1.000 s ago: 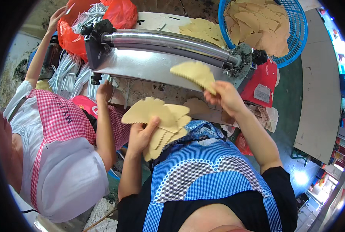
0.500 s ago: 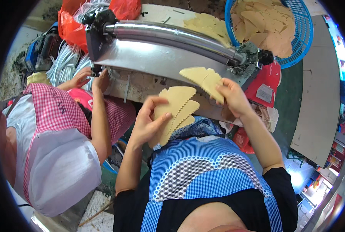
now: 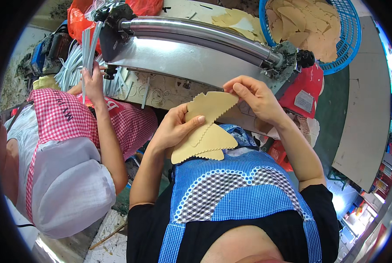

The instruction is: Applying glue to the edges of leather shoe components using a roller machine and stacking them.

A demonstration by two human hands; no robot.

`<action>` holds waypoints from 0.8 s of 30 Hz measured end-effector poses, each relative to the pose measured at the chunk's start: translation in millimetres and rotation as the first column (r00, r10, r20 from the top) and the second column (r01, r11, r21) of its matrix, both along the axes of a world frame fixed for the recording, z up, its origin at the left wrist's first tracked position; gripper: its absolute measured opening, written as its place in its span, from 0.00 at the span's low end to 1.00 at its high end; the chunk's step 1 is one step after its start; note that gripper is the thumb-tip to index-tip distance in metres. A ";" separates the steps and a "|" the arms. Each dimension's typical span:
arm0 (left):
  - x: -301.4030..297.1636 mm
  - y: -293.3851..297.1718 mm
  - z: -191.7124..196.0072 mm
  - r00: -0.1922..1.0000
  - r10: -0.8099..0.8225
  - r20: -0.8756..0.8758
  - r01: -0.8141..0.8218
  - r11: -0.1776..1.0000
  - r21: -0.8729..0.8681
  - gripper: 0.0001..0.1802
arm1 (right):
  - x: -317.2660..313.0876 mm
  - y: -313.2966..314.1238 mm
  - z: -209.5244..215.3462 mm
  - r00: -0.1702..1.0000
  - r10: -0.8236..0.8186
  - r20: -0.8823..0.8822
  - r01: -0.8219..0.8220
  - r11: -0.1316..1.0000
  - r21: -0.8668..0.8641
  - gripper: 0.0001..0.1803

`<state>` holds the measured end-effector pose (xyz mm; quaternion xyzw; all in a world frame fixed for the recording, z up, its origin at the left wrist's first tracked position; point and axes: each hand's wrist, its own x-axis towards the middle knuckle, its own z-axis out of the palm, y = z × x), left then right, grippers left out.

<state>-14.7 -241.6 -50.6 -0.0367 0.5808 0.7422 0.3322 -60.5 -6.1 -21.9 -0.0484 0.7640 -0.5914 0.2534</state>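
Observation:
Several flat, cream-coloured sheet pieces (image 3: 211, 139) with zigzag-cut edges lie fanned in my left hand (image 3: 176, 127), whose thumb presses on top of them. The upper piece (image 3: 211, 105) points up and to the right, and my right hand (image 3: 255, 98) pinches its tip between thumb and fingers. The far ends of the pieces hang over my blue checked apron (image 3: 244, 184). What the sheets are made of I cannot tell.
Ahead stands a roller machine (image 3: 200, 33) with a metal plate. A blue basket (image 3: 351, 48) of similar pieces is at the far right. On my left a co-worker in a pink checked apron (image 3: 62, 116) holds pale strips (image 3: 89, 55). A red bag (image 3: 299, 96) lies right of the machine.
My right hand has moved left and joined its piece to those in my left hand. The fanned pieces have turned. The co-worker's hand has lifted a bunch of strips.

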 end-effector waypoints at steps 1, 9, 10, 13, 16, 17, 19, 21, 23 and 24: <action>-0.6 1.4 -0.5 0.999 -0.039 -0.009 0.039 0.999 -0.002 0.20 | 1.0 -2.0 0.9 0.993 -0.069 -0.097 0.063 0.996 -0.064 0.09; 6.7 6.7 -3.7 0.986 0.166 -0.025 -0.161 0.978 0.134 0.19 | 16.4 13.7 3.4 0.953 -0.206 0.222 0.227 0.971 -0.074 0.13; 8.3 9.1 -5.8 0.987 0.160 -0.006 -0.156 0.972 0.178 0.25 | 19.4 11.9 0.2 0.945 -0.241 0.220 0.272 0.954 -0.125 0.15; 13.8 24.2 -5.4 0.946 0.079 -0.315 -0.113 0.989 -0.091 0.26 | 29.7 -6.1 3.8 0.910 -0.307 0.278 0.346 0.932 -0.107 0.16; 12.8 28.0 -2.9 0.997 -0.003 -0.072 0.000 0.999 -0.040 0.21 | 40.0 -10.9 -20.7 0.961 -0.262 0.086 0.269 0.960 -0.081 0.18; 12.5 28.9 0.0 0.997 -0.015 -0.074 0.014 1.000 -0.012 0.21 | 41.6 -12.7 -23.1 0.973 -0.227 -0.050 0.223 0.971 -0.081 0.18; 18.0 28.4 -5.4 0.975 0.012 -0.223 -0.036 0.994 -0.102 0.20 | 42.2 -5.1 -18.2 0.971 -0.226 0.078 0.234 0.965 -0.115 0.19; 20.8 29.6 -5.9 0.929 0.027 -0.370 -0.101 0.978 -0.184 0.20 | 38.2 4.7 -18.1 0.916 -0.183 0.357 0.252 0.955 -0.157 0.18; 21.4 34.4 0.5 0.970 0.159 -0.182 -0.174 0.982 -0.075 0.18 | 36.3 2.0 -9.8 0.913 -0.170 0.372 0.220 0.971 -0.098 0.19; 22.0 33.3 -2.1 0.962 0.122 -0.244 -0.161 0.976 -0.147 0.16 | 35.4 0.7 -7.4 0.910 -0.159 0.383 0.187 0.982 -0.037 0.19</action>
